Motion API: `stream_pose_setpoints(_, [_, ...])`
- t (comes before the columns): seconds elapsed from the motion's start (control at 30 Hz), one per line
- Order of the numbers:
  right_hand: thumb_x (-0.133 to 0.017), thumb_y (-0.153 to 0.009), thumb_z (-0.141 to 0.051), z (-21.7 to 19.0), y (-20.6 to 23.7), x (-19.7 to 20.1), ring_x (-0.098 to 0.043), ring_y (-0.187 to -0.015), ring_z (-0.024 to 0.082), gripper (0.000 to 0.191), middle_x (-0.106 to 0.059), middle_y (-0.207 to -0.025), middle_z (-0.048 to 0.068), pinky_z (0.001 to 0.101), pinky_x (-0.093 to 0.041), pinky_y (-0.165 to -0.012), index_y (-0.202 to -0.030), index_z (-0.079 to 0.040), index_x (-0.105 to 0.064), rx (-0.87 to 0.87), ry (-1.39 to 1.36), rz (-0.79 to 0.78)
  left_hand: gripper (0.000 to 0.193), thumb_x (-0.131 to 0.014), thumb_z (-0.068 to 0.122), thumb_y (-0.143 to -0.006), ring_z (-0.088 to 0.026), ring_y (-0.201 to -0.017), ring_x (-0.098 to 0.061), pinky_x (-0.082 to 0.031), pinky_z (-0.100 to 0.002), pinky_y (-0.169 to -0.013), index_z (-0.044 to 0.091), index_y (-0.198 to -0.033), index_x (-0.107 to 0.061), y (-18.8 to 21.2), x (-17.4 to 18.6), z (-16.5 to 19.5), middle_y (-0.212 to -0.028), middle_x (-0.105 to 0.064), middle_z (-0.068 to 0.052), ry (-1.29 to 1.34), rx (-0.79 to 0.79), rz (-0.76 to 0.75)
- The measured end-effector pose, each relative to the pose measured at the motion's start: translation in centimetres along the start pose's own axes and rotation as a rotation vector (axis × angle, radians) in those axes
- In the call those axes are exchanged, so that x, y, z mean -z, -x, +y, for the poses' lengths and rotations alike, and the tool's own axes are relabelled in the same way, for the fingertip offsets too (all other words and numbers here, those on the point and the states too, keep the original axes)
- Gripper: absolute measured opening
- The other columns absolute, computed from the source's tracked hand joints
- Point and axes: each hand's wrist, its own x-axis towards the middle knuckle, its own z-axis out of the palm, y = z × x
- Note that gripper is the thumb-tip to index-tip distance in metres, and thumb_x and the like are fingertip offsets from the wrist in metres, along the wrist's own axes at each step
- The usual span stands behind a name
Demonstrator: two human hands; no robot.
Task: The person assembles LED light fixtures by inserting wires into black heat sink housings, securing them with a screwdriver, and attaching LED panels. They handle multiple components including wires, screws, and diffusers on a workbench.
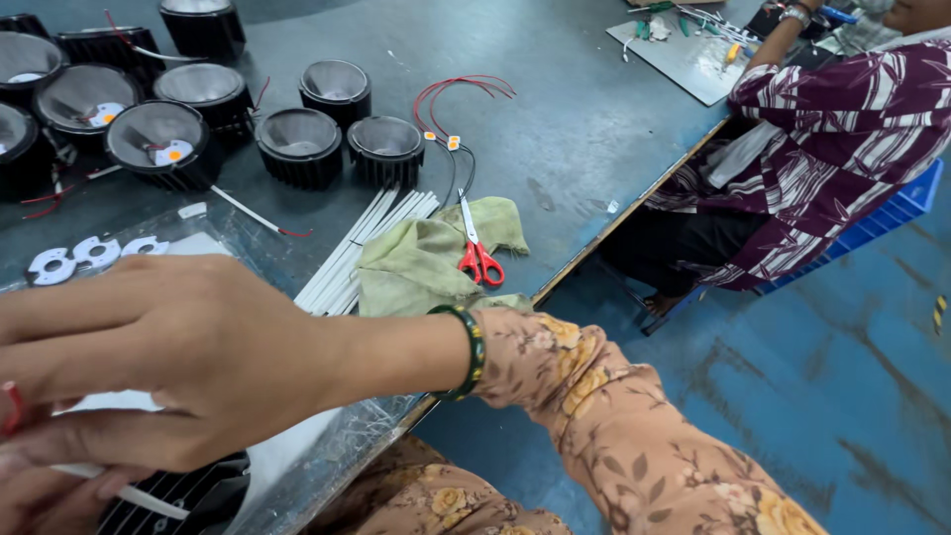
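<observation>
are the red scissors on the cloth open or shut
Shut. The scissors lie flat on the green cloth, their blades together in one thin line and the two red handle loops side by side.

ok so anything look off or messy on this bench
Nothing looks damaged or spilled. The red-handled scissors lie on a crumpled green cloth near the table edge, and loose red wires trail across the table beside the black round housings. Ordinary work clutter.

worktop (584, 119): blue-grey | on it: black round cups (297, 147), white sticks (362, 253), green cloth (426, 260), red scissors (478, 260) on the cloth, red wires (458, 91), clear bag (213, 233), grey plate (684, 59)
</observation>
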Motion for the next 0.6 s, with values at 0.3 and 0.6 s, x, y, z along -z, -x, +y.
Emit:
stream_pose_setpoints(0.3, [-0.076, -0.103, -0.027, 0.4, 1.2, -4.6, -0.066, -0.092, 0.006, 0.018, -0.064, -0.111, -0.012, 0.0198, -0.052, -0.081, -0.115, -0.018, -0.066, 0.006, -0.128, 0.357, 0.019, -0.065, -0.004, -0.096, -0.019, -0.083, -0.064, -0.050, -0.030, -0.074, -0.003, -0.113, -0.073, -0.7, -0.1, 0.4, -0.095, -0.073, -0.016, -0.022, 0.048, 0.030])
stream_pose_setpoints(0.6, [-0.077, -0.100, -0.022, -0.1, 2.6, -8.1, -0.067, -0.088, 0.012, 0.026, -0.066, -0.104, 0.003, 0.0300, -0.057, -0.080, -0.117, -0.004, -0.066, -0.333, -1.134, 0.323, 0.023, -0.067, -0.004, -0.098, -0.018, -0.074, -0.057, -0.045, -0.030, -0.063, -0.003, -0.119, -0.075, 0.4, 0.3, 7.3, -0.093, -0.071, -0.017, -0.005, 0.180, 0.234])
